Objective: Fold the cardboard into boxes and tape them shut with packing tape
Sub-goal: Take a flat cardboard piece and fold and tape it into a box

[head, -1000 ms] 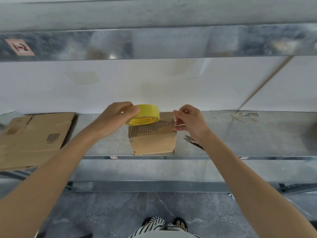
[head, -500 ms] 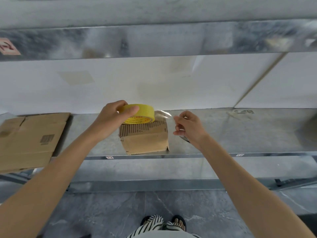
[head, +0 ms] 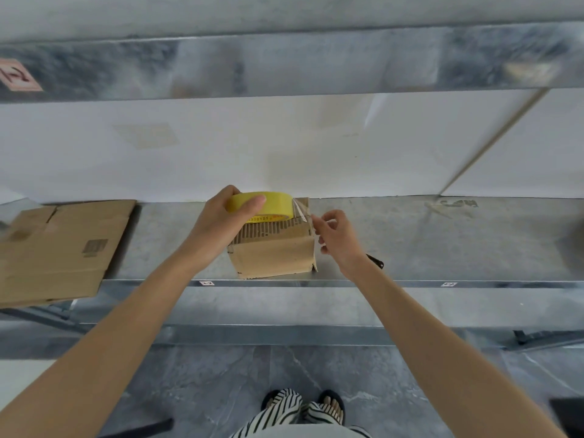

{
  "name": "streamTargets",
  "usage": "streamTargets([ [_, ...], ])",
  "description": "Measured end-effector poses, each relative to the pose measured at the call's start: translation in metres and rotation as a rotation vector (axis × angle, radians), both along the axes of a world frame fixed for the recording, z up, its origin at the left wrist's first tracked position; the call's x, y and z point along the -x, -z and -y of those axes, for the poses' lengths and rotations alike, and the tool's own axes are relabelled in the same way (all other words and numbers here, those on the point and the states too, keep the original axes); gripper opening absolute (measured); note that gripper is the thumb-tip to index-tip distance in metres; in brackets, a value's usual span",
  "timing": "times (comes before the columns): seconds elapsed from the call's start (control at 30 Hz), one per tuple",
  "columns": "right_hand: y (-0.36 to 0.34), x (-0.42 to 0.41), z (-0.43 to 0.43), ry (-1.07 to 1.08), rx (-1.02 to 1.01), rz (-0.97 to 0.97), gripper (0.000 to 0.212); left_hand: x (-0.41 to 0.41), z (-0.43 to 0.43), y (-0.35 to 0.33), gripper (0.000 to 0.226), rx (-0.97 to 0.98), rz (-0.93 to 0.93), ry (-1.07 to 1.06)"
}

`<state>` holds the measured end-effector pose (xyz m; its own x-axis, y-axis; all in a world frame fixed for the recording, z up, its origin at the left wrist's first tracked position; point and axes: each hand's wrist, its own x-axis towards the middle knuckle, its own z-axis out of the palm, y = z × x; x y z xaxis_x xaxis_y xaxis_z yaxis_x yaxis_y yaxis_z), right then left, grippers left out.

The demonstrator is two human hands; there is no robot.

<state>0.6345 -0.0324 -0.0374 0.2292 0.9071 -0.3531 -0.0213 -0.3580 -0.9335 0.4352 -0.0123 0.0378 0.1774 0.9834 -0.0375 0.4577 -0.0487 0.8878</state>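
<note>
We see one small cardboard box (head: pixel 273 248) standing on the metal shelf (head: pixel 442 241), close to the shelf's front edge. Just above the top of the box, toward its left side, the left hand (head: pixel 221 222) grips one roll of yellow tape (head: pixel 262 206), with the thumb on the near side of the roll and the fingers curled over the far side. One short clear strip of tape (head: pixel 300 211) runs from the roll to the top right edge of the box. At the right of the box, the right hand (head: pixel 339 238) pinches the end of this strip between thumb and forefinger (the other fingers are loosely curled). Well to the left of the box lies flattened cardboard (head: pixel 60 248). We count one pile, but we cannot tell how many sheets are in it. Just right of the box, behind the right wrist, one dark tool (head: pixel 376 261) shows only partly. Below the box, on the floor, we count two feet in sandals (head: pixel 330 406).
</note>
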Motion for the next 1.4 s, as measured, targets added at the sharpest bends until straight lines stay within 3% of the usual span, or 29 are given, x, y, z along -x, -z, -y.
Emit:
streamTargets([
  [0.1,0.002,-0.002,0.004,-0.032,0.036,0.179,0.038,0.0,-0.001,0.0,0.054,0.001,0.006,-0.003],
  [0.23,-0.025,-0.01,0.009,-0.081,-0.242,0.312,0.055,-0.003,-0.003,-0.001,0.049,0.011,0.0,0.004],
  [0.37,-0.061,0.003,0.004,-0.568,-0.282,0.718,0.086,-0.004,-0.007,-0.002,0.04,0.044,-0.016,0.009],
  [0.47,-0.059,0.017,-0.004,-0.664,-0.25,0.84,0.112,-0.001,-0.007,-0.002,0.039,0.132,0.114,0.043],
  [0.6,-0.044,0.017,-0.01,-0.611,-0.29,0.949,0.121,0.002,-0.008,0.0,0.045,0.067,0.097,0.021],
  [0.77,-0.034,0.017,-0.015,-0.603,-0.365,1.128,0.117,0.008,-0.019,-0.012,0.061,-0.041,0.13,-0.002],
  [0.9,-0.033,0.017,-0.015,-0.636,-0.377,1.213,0.109,0.022,-0.029,-0.024,0.039,-0.111,-0.029,-0.035],
  [1.07,-0.034,0.016,-0.017,-0.657,-0.412,1.259,0.1,0.042,-0.038,-0.035,0.038,-0.23,-0.392,-0.022],
  [1.4,-0.034,0.013,-0.019,-0.681,-0.441,1.357,0.09,0.049,-0.031,-0.035,0.042,-0.377,-0.909,-0.095],
])
